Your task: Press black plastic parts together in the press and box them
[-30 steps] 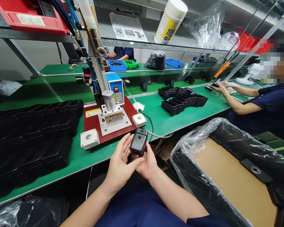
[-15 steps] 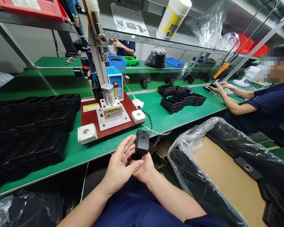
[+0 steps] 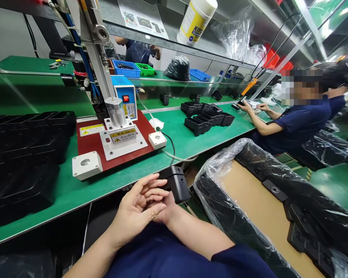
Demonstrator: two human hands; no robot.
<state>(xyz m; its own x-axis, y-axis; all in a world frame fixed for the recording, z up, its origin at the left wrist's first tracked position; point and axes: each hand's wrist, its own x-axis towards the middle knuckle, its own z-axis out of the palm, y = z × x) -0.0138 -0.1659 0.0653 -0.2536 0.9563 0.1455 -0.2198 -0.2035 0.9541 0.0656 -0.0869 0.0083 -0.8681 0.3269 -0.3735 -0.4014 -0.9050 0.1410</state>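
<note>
A black plastic housing with a seam across its upper part and small round holes is in front of my body, just off the bench edge. My right hand grips it from below and behind; most of those fingers are hidden by the housing and by my other hand. Beside it, my left hand is open, fingers loosely stretched out, palm towards the housing, with nothing in it. Beyond my hands stands a small press on a red base, with a white button box at the left and another white button box at the right.
Rows of black housings cover the bench's left. More black housings stand on the green bench. At right is a plastic-lined bin with cardboard and black parts. A co-worker handles something further along.
The housing has tilted and turned in my right hand, moving slightly down and right. My left hand has come away from it. The view has swung to the right.
</note>
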